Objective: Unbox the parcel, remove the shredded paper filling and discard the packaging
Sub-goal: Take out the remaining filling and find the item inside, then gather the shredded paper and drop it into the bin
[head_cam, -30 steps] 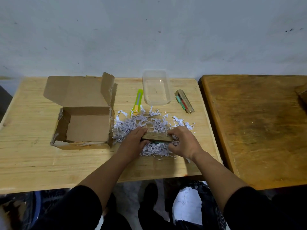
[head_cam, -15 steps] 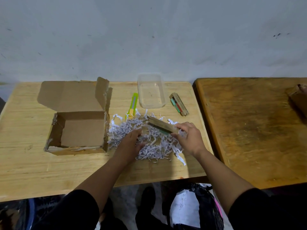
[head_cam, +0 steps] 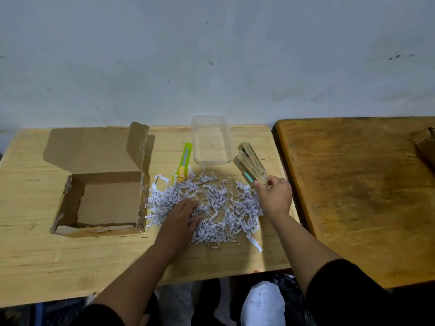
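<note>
An open cardboard box [head_cam: 98, 198] lies empty on the left of the light wooden table [head_cam: 35, 255], flaps up. White shredded paper [head_cam: 219, 208] is spread in a heap to its right. My left hand [head_cam: 181, 217] rests flat on the heap's left part, fingers apart. My right hand [head_cam: 274, 194] holds one end of a thin clear-wrapped packet [head_cam: 244, 169] with a green strip. That packet lies against a second similar packet [head_cam: 253, 155] at the heap's far right.
A green and yellow utility knife [head_cam: 184, 163] lies behind the paper. A clear plastic tub [head_cam: 210, 140] stands at the table's back. A darker wooden table [head_cam: 357, 196] adjoins on the right. A black bag with white contents [head_cam: 263, 304] sits on the floor below.
My right hand has lifted the packet out of the shredded paper and carried it back and right, beside the other packet. My left hand let go of it and stays on the paper.
</note>
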Demonstrator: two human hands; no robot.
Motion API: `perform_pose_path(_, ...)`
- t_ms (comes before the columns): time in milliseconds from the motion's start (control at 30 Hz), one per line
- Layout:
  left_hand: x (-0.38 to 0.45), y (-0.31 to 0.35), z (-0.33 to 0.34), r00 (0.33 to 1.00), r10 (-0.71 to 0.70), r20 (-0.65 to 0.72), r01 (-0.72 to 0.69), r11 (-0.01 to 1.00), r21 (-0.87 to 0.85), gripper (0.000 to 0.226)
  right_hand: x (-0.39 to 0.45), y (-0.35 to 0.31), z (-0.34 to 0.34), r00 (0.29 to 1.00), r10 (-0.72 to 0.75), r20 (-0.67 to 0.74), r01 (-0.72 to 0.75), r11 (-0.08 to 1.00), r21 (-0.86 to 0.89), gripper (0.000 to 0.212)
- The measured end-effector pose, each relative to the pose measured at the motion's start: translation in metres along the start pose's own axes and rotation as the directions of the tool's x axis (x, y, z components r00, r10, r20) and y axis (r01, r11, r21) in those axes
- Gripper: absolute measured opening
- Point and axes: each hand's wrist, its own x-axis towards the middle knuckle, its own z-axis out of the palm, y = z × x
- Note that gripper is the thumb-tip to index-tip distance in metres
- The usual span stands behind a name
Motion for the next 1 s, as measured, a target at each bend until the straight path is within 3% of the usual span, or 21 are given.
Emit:
perform_pose_path(167, 0.002, 0.005, -0.001, 0.999, 0.007, -0.032, -0.008, 0.999, -0.038, 0.034, 0.017, 0.000, 0.011, 0.999, 0.044, -0.011, -0.044, 0.998, -0.037, 0.044)
perform_pose_path(300, 0.003, 0.007, -0.002, 0.999, 0.009, -0.035, -0.010, 0.999, -0.041, 0.032, 0.029, -0.003, 0.014, 0.995, 0.080, 0.058, -0.079, 0.997, -0.018, 0.044)
perform_pose_path(433, 0.001, 0.012, -0.006, 0.998, 0.042, -0.054, -0.045, 0.997, -0.055, 0.031, 0.023, 0.003, 0.006, 0.992, -0.023, 0.125, 0.020, 1.000, 0.023, 0.044)
perform_pose_path(533, -0.004, 0.014, -0.012, 0.982, 0.139, -0.129, -0.143, 0.990, -0.022, 0.027, -0.001, 0.018, -0.005, 0.974, -0.126, 0.188, 0.114, 0.991, 0.072, 0.082)
perform_pose_path(667, -0.012, 0.002, -0.020, 0.935, 0.238, -0.263, -0.218, 0.971, 0.102, 0.037, -0.029, 0.046, -0.014, 0.875, -0.328, 0.357, 0.325, 0.943, 0.070, 0.099)
perform_pose_path(733, -0.014, -0.006, -0.020, 0.940, 0.226, -0.254, -0.192, 0.970, 0.152, 0.049, -0.034, 0.056, -0.013, 0.814, -0.403, 0.418, 0.417, 0.907, 0.062, 0.101)
perform_pose_path(800, -0.015, -0.011, -0.017, 0.976, 0.129, -0.174, -0.093, 0.975, 0.201, 0.074, -0.035, 0.060, -0.008, 0.766, -0.446, 0.463, 0.494, 0.869, 0.019, 0.106)
perform_pose_path(900, -0.017, -0.015, -0.009, 0.988, -0.148, -0.034, 0.151, 0.975, 0.162, 0.109, -0.034, 0.056, 0.004, 0.684, -0.500, 0.531, 0.615, 0.787, -0.051, 0.113)
perform_pose_path(1000, -0.015, -0.018, -0.004, 0.976, -0.207, 0.065, 0.194, 0.967, 0.163, 0.120, -0.034, 0.046, 0.019, 0.564, -0.611, 0.556, 0.739, 0.674, -0.009, 0.112)
